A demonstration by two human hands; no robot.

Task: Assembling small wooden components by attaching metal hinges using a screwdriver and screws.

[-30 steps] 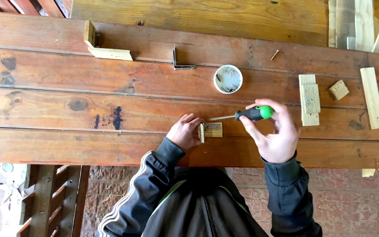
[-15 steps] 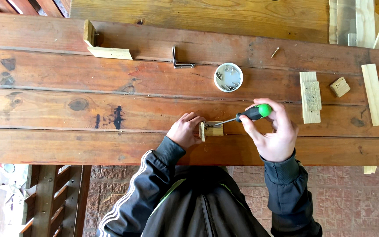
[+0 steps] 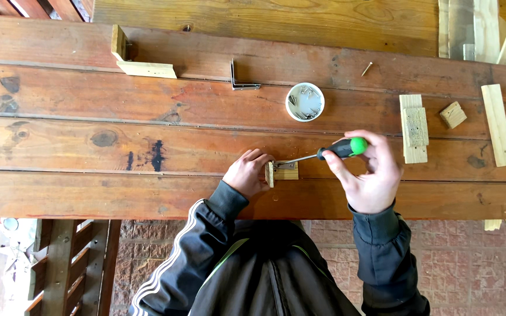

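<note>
Two small wooden pieces joined in an L [image 3: 283, 172] lie on the plank table [image 3: 147, 134] near its front edge. My left hand [image 3: 248, 174] presses against their left side and steadies them. My right hand [image 3: 367, 172] grips a screwdriver [image 3: 323, 154] with a black and green handle. Its thin shaft slants down to the left and its tip meets the corner where the two pieces join.
A white round tub of screws [image 3: 304, 102] sits behind the work. A metal corner bracket [image 3: 240, 82] and an L of light wood [image 3: 136, 61] lie at the back left. Wood offcuts [image 3: 414, 127] and strips [image 3: 497, 124] lie at the right, with one loose screw [image 3: 368, 69].
My right hand has turned a little on the screwdriver handle. The tool, the wooden pieces and my left hand stay in the same place.
</note>
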